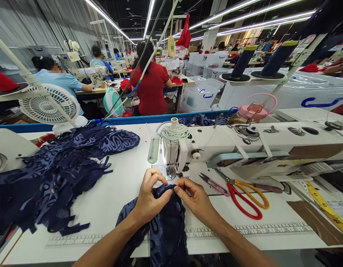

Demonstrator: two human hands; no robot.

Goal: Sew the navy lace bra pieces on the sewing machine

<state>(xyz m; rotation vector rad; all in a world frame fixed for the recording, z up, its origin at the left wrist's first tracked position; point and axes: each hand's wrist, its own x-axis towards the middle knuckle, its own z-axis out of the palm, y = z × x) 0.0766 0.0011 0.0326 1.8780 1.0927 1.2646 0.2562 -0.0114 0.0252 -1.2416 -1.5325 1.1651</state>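
Observation:
A navy patterned fabric piece [168, 226] hangs from both hands over the front of the table. My left hand [152, 193] pinches its upper edge between thumb and fingers. Close beside it, my right hand [192, 194] grips the same edge with thumb and forefinger. The held edge is just in front of the needle area of a white sewing machine [171, 148], apart from the presser foot. Part of the fabric lies bunched under my left forearm, and its lower end runs out of view.
Navy lace pieces [63, 174] are heaped on the left. Right of my hands lie red-and-orange-handled scissors [245, 196] and pink-handled snips [216, 185]. A ruler strip [249, 230] runs along the table front. Beyond are a white fan [49, 104], plastic bins [202, 91] and co-workers.

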